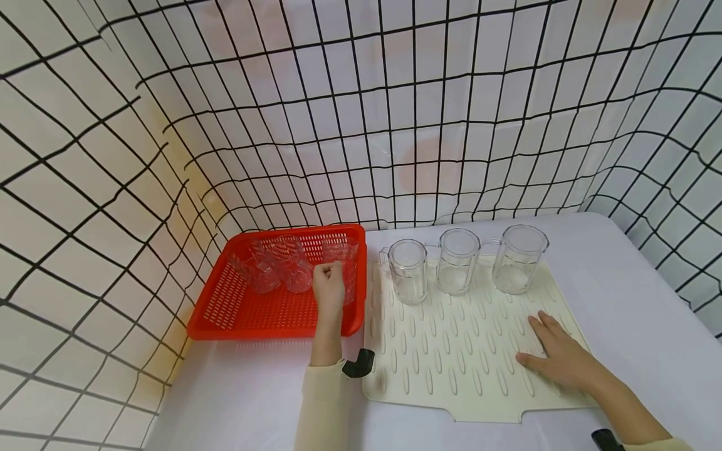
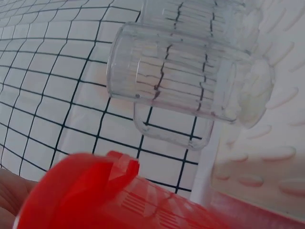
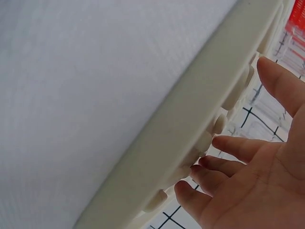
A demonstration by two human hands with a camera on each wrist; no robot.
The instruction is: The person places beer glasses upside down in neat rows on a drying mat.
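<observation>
The left hand (image 1: pixel 329 285) is curled inside the right edge of the basket (image 1: pixel 254 332), covering part of a clear mug (image 1: pixel 350 279); whether it clamps that mug I cannot tell, as the left wrist view cuts off all but a bit of palm. More mugs (image 1: pixel 297 275) lie towards the basket's back edge, their overlapping outlines hard to trace. The basket is red, perforated and flared. Three upright, transparent mugs (image 1: pixel 408 272) line the back edge of the cream, oval-ridged mat (image 1: pixel 462 376), handles leftward. The right hand (image 1: pixel 561 357), fingers apart, is at the mat's right edge
</observation>
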